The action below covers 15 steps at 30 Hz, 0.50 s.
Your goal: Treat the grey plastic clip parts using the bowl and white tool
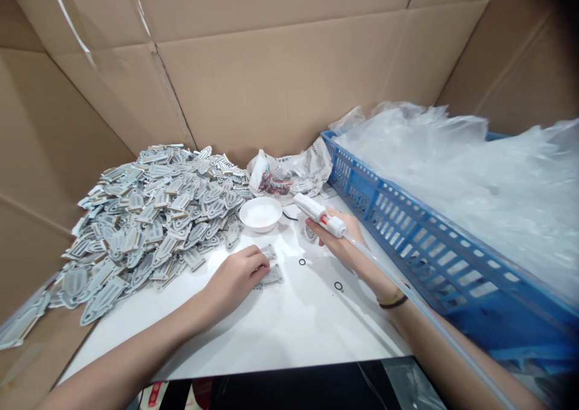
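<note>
Below the near edge of the white bench (289,331), a red item (154,393) bears pale marks, too small to read. A dark band (392,301) circles the right wrist.

Two black rings (338,286) lie apart on the bench, between the hands. The left hand (242,271) rests at two small grey pieces (272,275), which lie flat on the bench, one beyond the other. Its fingers are bent and close together over the nearer piece; whether they pinch it cannot be told. The right hand (339,232) holds a white tool (319,214) raised above the bench, fingers closed around it; orange shows in its slot, and a clear tube (423,307) runs back along the forearm. No lettering can be made out on the tool.

Beyond the left hand stands a white bowl (261,213), beside a heap of similar grey pieces (158,217). Behind the bowl, crumpled paper (294,172) carries a coloured picture and dark print, not legible. To the right, a blue basket (398,217) holds clear plastic bags (474,181). Cardboard (280,78) encloses the far side.
</note>
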Each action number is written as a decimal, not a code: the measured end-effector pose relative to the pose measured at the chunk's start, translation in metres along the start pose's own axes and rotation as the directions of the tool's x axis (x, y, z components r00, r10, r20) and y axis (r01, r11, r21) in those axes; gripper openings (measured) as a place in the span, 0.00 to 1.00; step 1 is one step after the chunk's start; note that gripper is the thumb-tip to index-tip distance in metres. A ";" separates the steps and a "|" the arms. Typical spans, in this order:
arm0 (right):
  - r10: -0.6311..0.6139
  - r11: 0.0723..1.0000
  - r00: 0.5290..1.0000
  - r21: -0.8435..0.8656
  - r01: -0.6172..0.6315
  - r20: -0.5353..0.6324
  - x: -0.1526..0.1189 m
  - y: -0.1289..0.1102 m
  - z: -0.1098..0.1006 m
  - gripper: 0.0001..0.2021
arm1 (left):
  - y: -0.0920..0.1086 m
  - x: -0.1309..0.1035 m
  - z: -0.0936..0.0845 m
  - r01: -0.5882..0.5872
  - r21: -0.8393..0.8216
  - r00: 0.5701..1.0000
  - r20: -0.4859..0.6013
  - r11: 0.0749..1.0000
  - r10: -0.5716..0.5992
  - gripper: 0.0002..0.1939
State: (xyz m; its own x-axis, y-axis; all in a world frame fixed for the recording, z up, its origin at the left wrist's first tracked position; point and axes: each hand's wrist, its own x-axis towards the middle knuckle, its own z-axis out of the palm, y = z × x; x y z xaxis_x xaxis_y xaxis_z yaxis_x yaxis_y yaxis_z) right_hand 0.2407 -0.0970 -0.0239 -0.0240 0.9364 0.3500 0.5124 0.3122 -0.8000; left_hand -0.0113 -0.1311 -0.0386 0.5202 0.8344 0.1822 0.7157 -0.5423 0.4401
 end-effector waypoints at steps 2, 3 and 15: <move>-0.006 1.000 1.000 -0.009 0.006 0.002 0.000 0.000 0.000 0.17 | 0.003 -0.002 0.000 -0.006 0.043 1.000 -0.005 0.999 0.006 0.12; -0.011 1.000 1.000 -0.013 0.011 0.002 0.000 0.000 0.000 0.17 | 0.005 -0.003 -0.001 -0.004 0.065 1.000 -0.003 0.998 0.005 0.13; 0.022 0.999 1.000 -0.037 -0.022 0.011 0.004 0.002 0.000 0.17 | 0.020 -0.005 -0.002 0.014 0.170 0.999 0.037 0.985 -0.021 0.11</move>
State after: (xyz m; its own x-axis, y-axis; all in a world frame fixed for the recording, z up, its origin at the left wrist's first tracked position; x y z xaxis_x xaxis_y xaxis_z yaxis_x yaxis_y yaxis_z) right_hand 0.2413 -0.0923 -0.0240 -0.0221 0.9448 0.3269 0.5439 0.2857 -0.7890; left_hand -0.0007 -0.1459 -0.0293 0.5219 0.8414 0.1406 0.7919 -0.5391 0.2867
